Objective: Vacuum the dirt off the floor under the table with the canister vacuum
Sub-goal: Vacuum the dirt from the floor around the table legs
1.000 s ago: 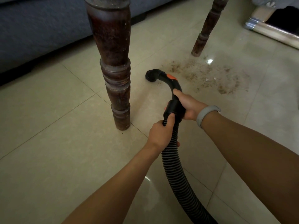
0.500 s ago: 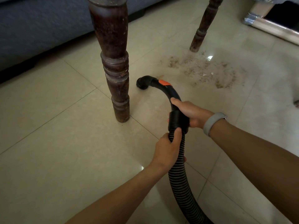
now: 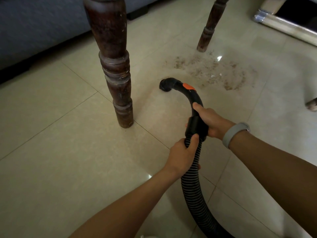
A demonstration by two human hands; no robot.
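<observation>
A patch of brown dirt [image 3: 214, 71] lies scattered on the beige tile floor [image 3: 60, 160] between the table legs. The black curved vacuum handle [image 3: 192, 95], with an orange button, ends in a nozzle [image 3: 165, 85] that sits on the floor to the left of the dirt. My right hand [image 3: 211, 121] grips the handle just above its black cuff. My left hand [image 3: 183, 155] grips the ribbed black hose [image 3: 195, 194] right below the cuff. The hose runs down out of the frame; the canister is not in view.
A dark turned wooden table leg [image 3: 116, 71] stands close on the left of the nozzle. A second leg [image 3: 208, 30] stands beyond the dirt. A blue-grey sofa [image 3: 34, 26] fills the upper left. A silver-edged furniture base [image 3: 283, 26] sits upper right.
The nozzle and both hands have drawn back toward me and a little left, away from the dirt patch. Both grips stay the same.
</observation>
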